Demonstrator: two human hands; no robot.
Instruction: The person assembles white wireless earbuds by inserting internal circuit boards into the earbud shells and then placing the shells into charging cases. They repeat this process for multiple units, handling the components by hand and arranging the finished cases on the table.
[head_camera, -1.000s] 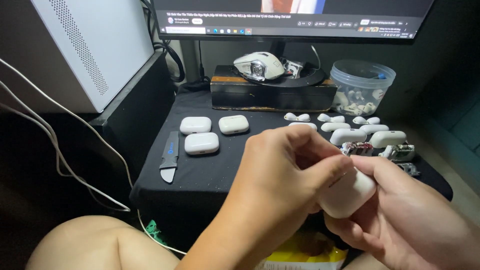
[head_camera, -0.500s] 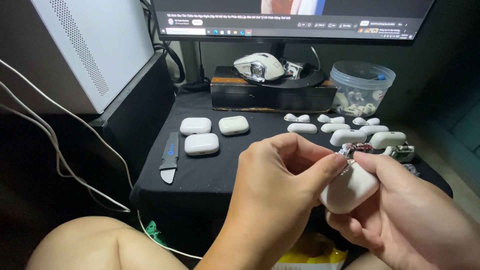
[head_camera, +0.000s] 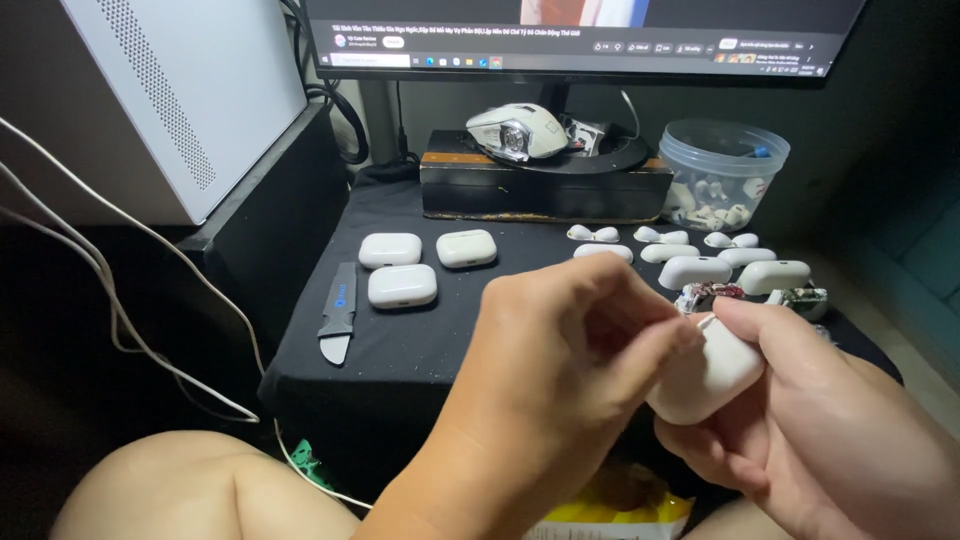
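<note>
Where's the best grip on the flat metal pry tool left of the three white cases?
Probably the wide dark handle end of the pry tool, taken from above across its long edges. It lies flat on the black cloth, blade tip toward the front edge, apart from the cases, so the handle is free.

The room is dim, lit mostly by the glow of a monitor (head_camera: 580, 35) standing at the back of a small table covered in black cloth (head_camera: 400, 350). To the left a white perforated computer case (head_camera: 190, 90) rests on a dark stand (head_camera: 270, 210), with white cables (head_camera: 110, 300) trailing down across the shadowed floor beside it. Behind the table the wall (head_camera: 900, 120) is plain and dark, greenish where the light reaches it.
</note>
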